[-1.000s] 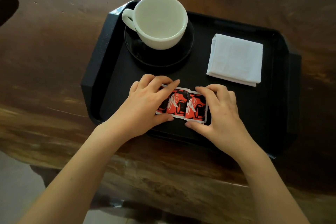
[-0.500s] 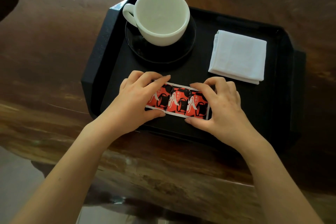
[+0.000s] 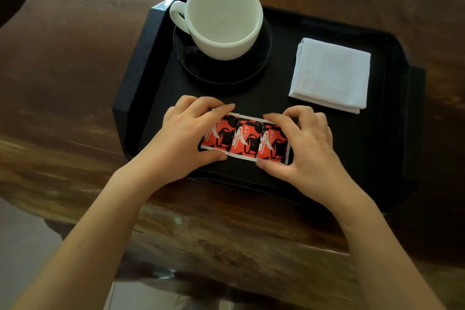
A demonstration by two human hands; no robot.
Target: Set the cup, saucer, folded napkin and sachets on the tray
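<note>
So the red-and-black printed sugar sachets (image 3: 245, 139) have gone from a bunched overlap a second ago, with only about two showing, to a neat row of three side by side, edges just overlapping. The person's hands basically fanned them out along the front part of the tray floor. Judging by that, the last item is down and this looks like final tidying rather than a new step.

The left hand (image 3: 187, 133) sits on the left end of the row, fingers together along the top edge and thumb on the bottom edge, lightly pinching the leftmost sachet. The right hand (image 3: 300, 143) mirrors it on the right end, fingers curled over the top edge, thumb under the bottom edge.

As for what's in what: the black rectangular plastic tray (image 3: 141, 68) on the dark brown wooden table (image 3: 75, 58) holds everything. The white ceramic cup (image 3: 222, 20) stands upright and empty on the black round saucer (image 3: 254, 72) at the back left, handle pointing left. The white folded cloth napkin (image 3: 331, 74) lies flat at the back right, well apart from the saucer.
</note>
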